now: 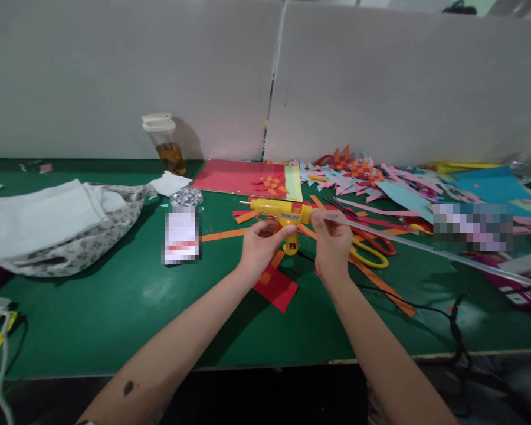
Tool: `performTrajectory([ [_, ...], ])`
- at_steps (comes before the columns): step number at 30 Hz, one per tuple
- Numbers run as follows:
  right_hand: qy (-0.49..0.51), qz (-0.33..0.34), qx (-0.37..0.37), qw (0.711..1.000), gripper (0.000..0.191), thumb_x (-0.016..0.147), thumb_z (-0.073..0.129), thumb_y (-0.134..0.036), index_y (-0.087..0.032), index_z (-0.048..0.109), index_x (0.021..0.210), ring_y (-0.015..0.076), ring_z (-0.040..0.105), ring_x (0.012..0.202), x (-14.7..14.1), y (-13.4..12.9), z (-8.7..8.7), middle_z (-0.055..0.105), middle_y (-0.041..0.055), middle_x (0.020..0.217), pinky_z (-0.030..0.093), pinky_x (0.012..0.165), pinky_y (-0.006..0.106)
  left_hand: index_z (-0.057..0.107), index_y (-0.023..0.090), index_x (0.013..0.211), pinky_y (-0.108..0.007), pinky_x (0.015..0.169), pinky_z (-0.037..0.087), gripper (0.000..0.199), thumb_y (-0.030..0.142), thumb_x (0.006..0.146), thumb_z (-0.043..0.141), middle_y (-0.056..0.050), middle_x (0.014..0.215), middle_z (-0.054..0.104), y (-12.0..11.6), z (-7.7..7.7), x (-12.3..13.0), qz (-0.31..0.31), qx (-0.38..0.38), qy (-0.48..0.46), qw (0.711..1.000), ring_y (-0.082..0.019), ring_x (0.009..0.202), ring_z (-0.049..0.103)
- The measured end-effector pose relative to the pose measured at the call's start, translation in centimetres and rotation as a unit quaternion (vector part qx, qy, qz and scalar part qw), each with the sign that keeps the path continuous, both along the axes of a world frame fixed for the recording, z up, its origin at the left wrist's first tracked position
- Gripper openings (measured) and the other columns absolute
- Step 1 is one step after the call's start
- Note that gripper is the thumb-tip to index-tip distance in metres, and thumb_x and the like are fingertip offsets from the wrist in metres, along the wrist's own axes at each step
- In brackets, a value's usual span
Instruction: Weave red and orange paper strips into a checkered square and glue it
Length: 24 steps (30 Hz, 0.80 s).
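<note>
A yellow hot glue gun [272, 206] is held up over the table, its nozzle pointing left. My left hand [263, 239] is closed around its body near the handle. At the back end of the gun, my right hand [333, 239] pinches a long clear glue stick [398, 233], which stretches away to the right. Below the gun lie a red paper piece [279, 289] and orange paper strips [223, 235], partly covered by my hands. Yellow-handled scissors [371, 255] rest just right of my right hand.
Paper fish [351, 165] and pastel paper scraps pile up at the back right. A red sheet [230, 177] lies near the wall beside a lidded drink cup [167, 144]. Folded white cloth [44, 215] sits at left. A black cord [425, 307] crosses the right side.
</note>
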State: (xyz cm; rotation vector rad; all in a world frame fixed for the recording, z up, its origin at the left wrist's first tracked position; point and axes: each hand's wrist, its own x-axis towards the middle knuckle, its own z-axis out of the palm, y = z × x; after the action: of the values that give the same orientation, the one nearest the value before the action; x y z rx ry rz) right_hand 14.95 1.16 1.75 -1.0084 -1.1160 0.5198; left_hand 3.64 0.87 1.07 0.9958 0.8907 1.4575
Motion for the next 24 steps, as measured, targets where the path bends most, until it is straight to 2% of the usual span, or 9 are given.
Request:
performTrajectory([
  [3,-0.009,0.127,-0.076,0.989,0.038,0.061,0.072,-0.042,-0.02,0.058,0.088,0.0179,0.062,0.079,-1.0,-0.2,-0.5,0.065,0.0028,0.084,0.05,0.073,0.031,0.061,0.014,0.065,-0.025,0.063,0.043,0.026,0.034,0.058,0.075,0.001,0.063,0.056,0.2,-0.3,0.0,-0.015,0.02,0.021,0.999,-0.011,0.062,0.052],
  [5,-0.024,0.158,-0.12,0.98,0.037,0.062,0.071,-0.043,-0.018,0.062,0.088,0.0215,0.063,0.085,-1.5,-0.4,-0.7,0.068,0.0051,0.086,0.05,0.078,0.034,0.063,0.014,0.067,-0.028,0.069,0.046,0.022,0.033,0.062,0.072,-0.002,0.072,0.058,0.2,-0.5,0.0,-0.031,0.062,0.056,0.996,-0.014,0.072,0.056],
  [9,-0.007,0.133,-0.149,0.98,0.036,0.065,0.067,-0.047,-0.017,0.066,0.085,0.0239,0.064,0.088,-1.4,-0.4,-0.7,0.07,0.0065,0.086,0.051,0.079,0.036,0.064,0.016,0.078,-0.03,0.075,0.047,0.019,0.027,0.064,0.07,-0.007,0.095,0.055,-0.1,-0.3,-0.6,-0.03,0.159,0.221,0.962,-0.018,0.089,0.054],
  [12,0.013,0.075,-0.116,0.99,0.037,0.064,0.069,-0.044,-0.018,0.065,0.089,0.0227,0.065,0.086,0.0,0.2,-0.2,0.069,0.0066,0.094,0.052,0.076,0.035,0.054,0.02,0.11,-0.033,0.076,0.047,0.046,0.031,0.068,0.068,-0.008,0.106,0.052,-0.7,0.2,-2.2,-0.034,0.173,0.341,0.924,-0.018,0.088,0.053],
  [15,0.007,0.014,-0.133,0.991,0.03,0.061,0.071,-0.042,-0.018,0.064,0.078,0.0216,0.065,0.07,1.9,0.6,0.5,0.069,0.0056,0.077,0.052,0.068,0.036,0.053,0.02,0.108,-0.036,0.081,0.045,0.038,0.03,0.072,0.063,-0.008,0.108,0.054,-1.1,0.6,-4.7,-0.06,0.199,0.436,0.876,-0.021,0.097,0.052],
  [18,-0.049,0.042,-0.173,0.983,0.026,0.052,0.074,-0.03,-0.018,0.064,0.073,0.0214,0.063,0.071,3.5,0.7,1.1,0.067,0.0027,0.071,0.05,0.069,0.035,0.055,0.019,0.101,-0.036,0.079,0.045,0.035,0.033,0.07,0.064,-0.006,0.101,0.059,-1.0,0.5,-7.2,-0.135,0.19,0.522,0.82,-0.021,0.092,0.055],
  [21,-0.14,0.095,-0.2,0.965,0.009,0.053,0.064,-0.022,-0.017,0.062,0.061,0.0189,0.059,0.066,4.5,0.8,1.3,0.062,0.0016,0.062,0.047,0.063,0.031,0.056,0.021,0.102,-0.032,0.071,0.047,0.039,0.036,0.067,0.066,-0.004,0.097,0.061,-0.7,0.1,-8.5,-0.173,0.159,0.545,0.804,-0.019,0.084,0.057],
  [24,-0.172,0.128,-0.228,0.95,0.007,0.053,0.059,-0.023,-0.016,0.06,0.056,0.0146,0.051,0.054,5.1,1.0,0.7,0.058,0.0009,0.054,0.039,0.05,0.027,0.06,0.021,0.094,-0.029,0.069,0.046,0.028,0.032,0.068,0.065,-0.002,0.089,0.063,-0.2,-0.3,-8.9,-0.216,0.173,0.549,0.789,-0.016,0.079,0.058],
])
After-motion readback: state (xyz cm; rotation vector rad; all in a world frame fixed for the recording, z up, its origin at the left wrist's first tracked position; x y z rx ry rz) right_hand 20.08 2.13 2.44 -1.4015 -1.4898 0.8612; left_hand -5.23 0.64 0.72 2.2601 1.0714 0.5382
